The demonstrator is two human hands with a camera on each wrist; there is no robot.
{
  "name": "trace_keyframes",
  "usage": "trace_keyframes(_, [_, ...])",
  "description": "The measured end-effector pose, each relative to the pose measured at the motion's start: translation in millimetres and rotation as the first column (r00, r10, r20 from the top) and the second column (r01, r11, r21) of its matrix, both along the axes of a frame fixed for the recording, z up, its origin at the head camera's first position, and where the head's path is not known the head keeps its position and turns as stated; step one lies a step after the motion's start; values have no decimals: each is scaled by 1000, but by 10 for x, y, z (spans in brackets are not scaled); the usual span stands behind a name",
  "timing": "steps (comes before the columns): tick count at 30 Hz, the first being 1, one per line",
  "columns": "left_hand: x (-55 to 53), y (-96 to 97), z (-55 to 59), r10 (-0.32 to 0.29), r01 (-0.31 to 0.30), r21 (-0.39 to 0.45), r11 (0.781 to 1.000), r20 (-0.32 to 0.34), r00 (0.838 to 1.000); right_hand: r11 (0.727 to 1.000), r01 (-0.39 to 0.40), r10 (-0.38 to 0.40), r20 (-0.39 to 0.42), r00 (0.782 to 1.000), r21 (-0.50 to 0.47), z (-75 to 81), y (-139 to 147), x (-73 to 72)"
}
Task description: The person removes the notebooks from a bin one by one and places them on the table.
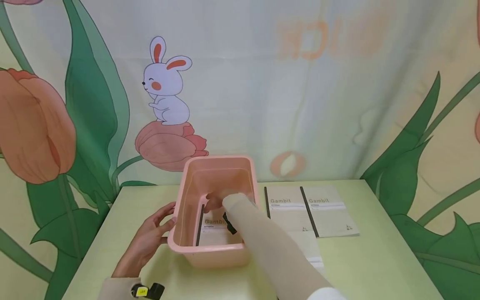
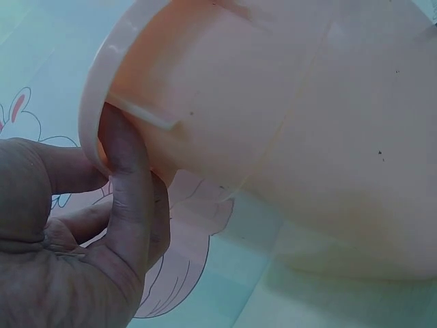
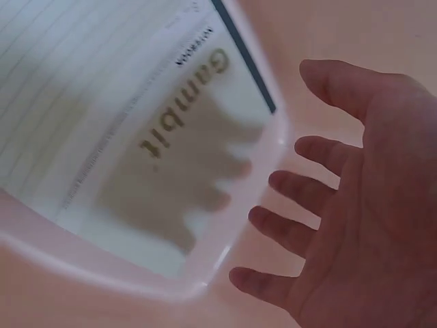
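Observation:
A pink plastic bin [image 1: 210, 249] stands on the table, tipped slightly in the head view. My left hand [image 1: 147, 235] pinches the bin's left rim, thumb and fingers curled around the lip [image 2: 92, 102]. Inside the bin lies a notebook [image 1: 213, 231] with "Gambit" on its cover and a dark spine strip. My right hand [image 3: 341, 184] reaches into the bin above this notebook [image 3: 130, 123], fingers spread and apart from it, holding nothing. The fingers cast a shadow on the cover. In the head view the right sleeve hides part of the bin and notebook.
To the right of the bin lie two more Gambit notebooks [image 1: 286, 208] [image 1: 330, 212] side by side. Another notebook [image 1: 305, 246] lies nearer, partly covered by the right sleeve. A printed curtain [image 1: 240, 91] with a rabbit and tulips hangs behind the pale green table [image 1: 378, 266].

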State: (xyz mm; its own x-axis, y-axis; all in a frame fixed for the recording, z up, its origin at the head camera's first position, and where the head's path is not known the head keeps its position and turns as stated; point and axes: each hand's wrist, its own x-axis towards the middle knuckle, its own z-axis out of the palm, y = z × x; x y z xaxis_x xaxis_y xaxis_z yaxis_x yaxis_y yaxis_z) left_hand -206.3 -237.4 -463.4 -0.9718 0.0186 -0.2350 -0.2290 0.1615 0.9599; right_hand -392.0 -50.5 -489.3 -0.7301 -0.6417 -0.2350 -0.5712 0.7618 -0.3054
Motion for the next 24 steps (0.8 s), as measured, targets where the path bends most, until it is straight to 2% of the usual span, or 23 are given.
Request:
trace_keyframes(1, [1, -2, -1, -1, 1, 3, 1000, 2, 1000, 998, 57, -59, 116, 992, 19, -33, -1, 31])
trace_keyframes(2, [5, 3, -5, -1, 1, 2, 1000, 0, 1000, 983, 167, -180, 213, 960, 76, -64, 11, 81])
trace_keyframes(3, [8, 7, -6, 0, 0, 1, 1000, -2, 1000, 951, 285, -308, 302, 902, 120, -92, 22, 127])
trace_keyframes(4, [11, 9, -7, 3, -3, 1, 1000, -6, 1000, 919, 347, -394, 372, 841, 187, -100, 28, 173])
trace_keyframes(5, [12, 12, -5, 6, -6, 0, 1000, -12, 1000, 888, 420, -460, 390, 798, 188, -115, 34, 193])
trace_keyframes(7, [16, 17, 1, 8, -8, -4, 1000, -24, 1000, 842, 508, -533, 412, 739, 179, -117, 42, 227])
trace_keyframes(9, [19, 23, 7, 10, -11, -7, 1000, -34, 999, 826, 534, -558, 407, 723, 182, -111, 43, 231])
trace_keyframes(13, [25, 32, 7, 14, -14, -1, 1000, -34, 999, 864, 454, -503, 362, 785, 218, -145, 24, 188])
trace_keyframes(17, [35, 34, -9, 15, -14, 14, 1000, -14, 1000, 874, 432, -484, 332, 810, 220, -230, -13, 140])
trace_keyframes(19, [40, 33, -18, 13, -12, 14, 1000, -6, 1000, 880, 436, -475, 308, 824, 190, -262, -38, 120])
trace_keyframes(22, [38, 27, -29, 13, -13, 8, 1000, -6, 1000, 925, 344, -375, 234, 897, 160, -283, -78, 102])
trace_keyframes(24, [38, 24, -32, 14, -14, 1, 1000, -11, 1000, 945, 296, -321, 207, 924, 142, -276, -93, 108])
